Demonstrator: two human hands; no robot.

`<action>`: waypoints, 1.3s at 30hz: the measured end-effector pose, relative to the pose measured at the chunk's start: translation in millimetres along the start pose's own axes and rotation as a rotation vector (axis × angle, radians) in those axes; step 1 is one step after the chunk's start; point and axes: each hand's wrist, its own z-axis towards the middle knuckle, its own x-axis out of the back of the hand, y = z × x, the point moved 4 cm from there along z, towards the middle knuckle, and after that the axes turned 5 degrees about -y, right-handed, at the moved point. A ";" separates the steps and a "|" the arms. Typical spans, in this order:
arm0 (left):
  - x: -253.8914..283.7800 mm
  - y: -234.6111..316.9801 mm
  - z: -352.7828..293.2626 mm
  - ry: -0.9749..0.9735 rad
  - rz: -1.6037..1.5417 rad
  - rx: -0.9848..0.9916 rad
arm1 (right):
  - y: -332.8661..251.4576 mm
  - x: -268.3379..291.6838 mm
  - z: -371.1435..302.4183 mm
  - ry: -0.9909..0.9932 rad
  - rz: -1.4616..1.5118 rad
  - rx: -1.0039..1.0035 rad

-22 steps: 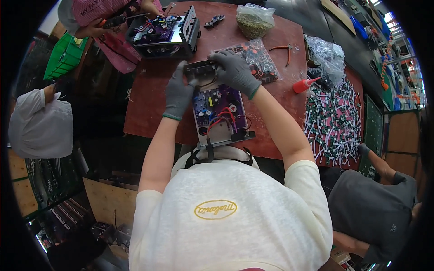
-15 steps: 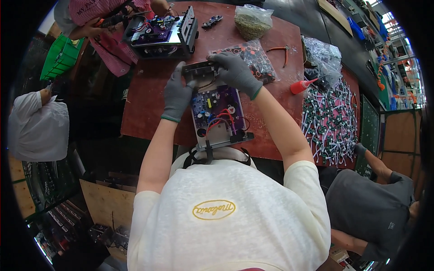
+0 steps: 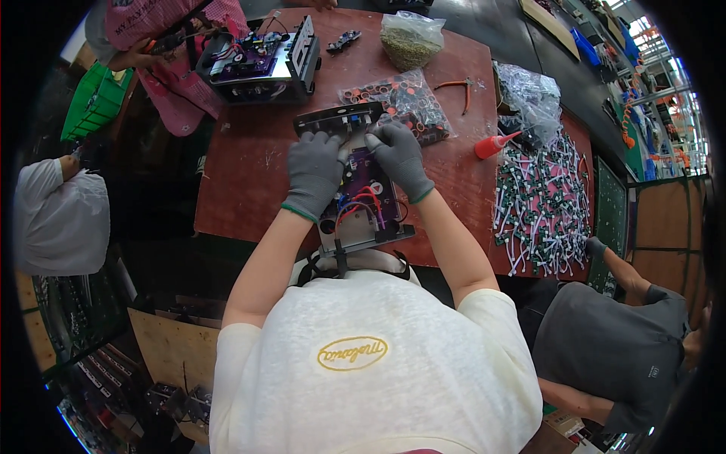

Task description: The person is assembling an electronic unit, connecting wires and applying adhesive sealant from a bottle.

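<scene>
Purple board [image 3: 362,175] lies in its metal tray [image 3: 355,230] on the red bench [image 3: 246,178], right in front of me, with the near end close to my tummy. At the far end is a long black panel [image 3: 316,120], a bit slanted, and both my hands are up by it. My left hand [image 3: 314,172] has its fingers bent at the panel's near side. My right hand [image 3: 401,160] is near the panel's right end. My fingertips are partly hidden, so I can't tell if either hand is pinching anything.

To do this well, I think I should go gently and push evenly, so the panel doesn't twist. I should check that no wire gets squashed beside it. The red wires [image 3: 369,197] loop up near my left wrist, so I mustn't snag them. The bag of rings [image 3: 414,104] is just past my right hand, so I should mind that too.
</scene>
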 end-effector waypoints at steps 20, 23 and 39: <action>-7.7 0.6 1.2 -0.019 -0.316 -0.033 | 13.0 -3.7 -21.5 0.014 0.182 -0.069; -8.5 -2.8 0.6 -0.101 -0.328 -0.024 | 7.8 -4.2 -23.0 0.057 0.179 -0.094; 3.7 -4.4 6.3 -0.200 -0.314 -0.155 | -13.2 -4.5 -12.3 0.015 -0.239 -0.141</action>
